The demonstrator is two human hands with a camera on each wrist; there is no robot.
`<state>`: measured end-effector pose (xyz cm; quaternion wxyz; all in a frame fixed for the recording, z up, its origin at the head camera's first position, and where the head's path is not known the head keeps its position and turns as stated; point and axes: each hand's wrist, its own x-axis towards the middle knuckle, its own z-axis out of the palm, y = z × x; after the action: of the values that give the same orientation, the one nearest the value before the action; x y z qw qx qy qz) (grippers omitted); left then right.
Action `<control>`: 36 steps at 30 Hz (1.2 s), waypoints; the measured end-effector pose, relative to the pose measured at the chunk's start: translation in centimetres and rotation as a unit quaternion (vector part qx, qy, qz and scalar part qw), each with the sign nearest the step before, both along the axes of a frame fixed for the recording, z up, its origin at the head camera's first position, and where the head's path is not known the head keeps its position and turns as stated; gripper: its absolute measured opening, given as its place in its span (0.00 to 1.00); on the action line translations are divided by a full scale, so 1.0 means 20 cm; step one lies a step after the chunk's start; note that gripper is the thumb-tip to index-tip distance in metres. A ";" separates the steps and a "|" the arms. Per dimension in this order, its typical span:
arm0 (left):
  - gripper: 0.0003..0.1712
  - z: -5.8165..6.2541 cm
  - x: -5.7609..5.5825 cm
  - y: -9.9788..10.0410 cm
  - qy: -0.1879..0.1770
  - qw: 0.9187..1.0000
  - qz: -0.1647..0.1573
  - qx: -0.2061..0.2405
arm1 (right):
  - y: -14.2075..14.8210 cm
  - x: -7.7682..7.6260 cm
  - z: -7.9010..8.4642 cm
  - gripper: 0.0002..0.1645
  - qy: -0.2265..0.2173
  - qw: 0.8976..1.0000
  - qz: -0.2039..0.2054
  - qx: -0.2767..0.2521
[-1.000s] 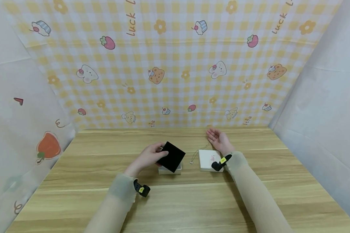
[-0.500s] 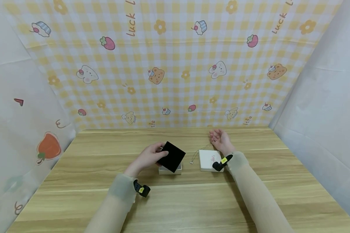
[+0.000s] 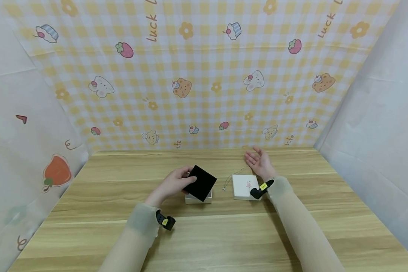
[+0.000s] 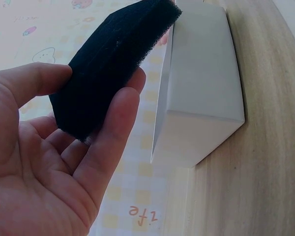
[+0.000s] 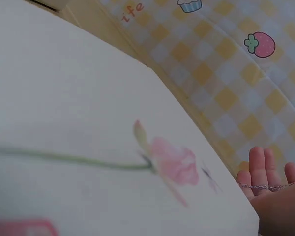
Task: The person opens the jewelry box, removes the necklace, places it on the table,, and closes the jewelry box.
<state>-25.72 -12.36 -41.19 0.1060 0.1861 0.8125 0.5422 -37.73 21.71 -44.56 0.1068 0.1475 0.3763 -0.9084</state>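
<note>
My left hand pinches a black foam pad between thumb and fingers, held tilted over a white open box. In the left wrist view the pad's rough, porous edge shows beside the white box wall. Palm up, my right hand reaches past a white box lid. A thin silver necklace trails from its fingers to a small pendant on the table. In the right wrist view the chain lies across the extended fingers.
The lid, printed with a pink flower, stands right of the open box, under my right wrist. A wooden table carries everything. Behind it hangs a yellow checked cloth, with white cloth at the sides.
My right hand has shifted slightly right, its fingers curling a little and then straightening again. The necklace stays at its fingers. The left hand and foam pad have barely moved.
</note>
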 end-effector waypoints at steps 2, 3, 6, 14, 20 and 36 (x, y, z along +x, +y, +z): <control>0.14 0.00 0.00 0.00 0.001 1.000 -0.001 0.000 | 0.01 0.00 0.00 0.30 0.010 1.000 -0.001 0.010; 0.15 0.00 0.00 0.00 0.003 1.000 -0.002 0.001 | 0.01 0.00 0.00 0.30 0.012 1.000 -0.003 0.011; 0.14 0.00 0.00 0.00 0.001 1.000 0.000 0.002 | 0.03 -0.01 -0.01 0.24 0.002 1.000 -0.017 0.001; 0.14 0.00 0.00 0.00 0.003 1.000 -0.003 0.000 | 0.04 0.00 0.00 0.27 -0.008 1.000 -0.013 0.002; 0.15 0.00 0.00 0.00 0.004 1.000 -0.008 0.003 | 0.04 0.00 0.01 0.29 -0.015 1.000 -0.013 -0.001; 0.14 0.00 0.00 0.00 -0.001 1.000 -0.007 0.005 | 0.11 0.02 0.00 0.32 -0.020 1.000 0.016 0.003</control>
<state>-25.66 -12.37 -41.21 0.1094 0.1915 0.8086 0.5454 -37.38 23.86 -44.49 0.1282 0.1596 0.3795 -0.9023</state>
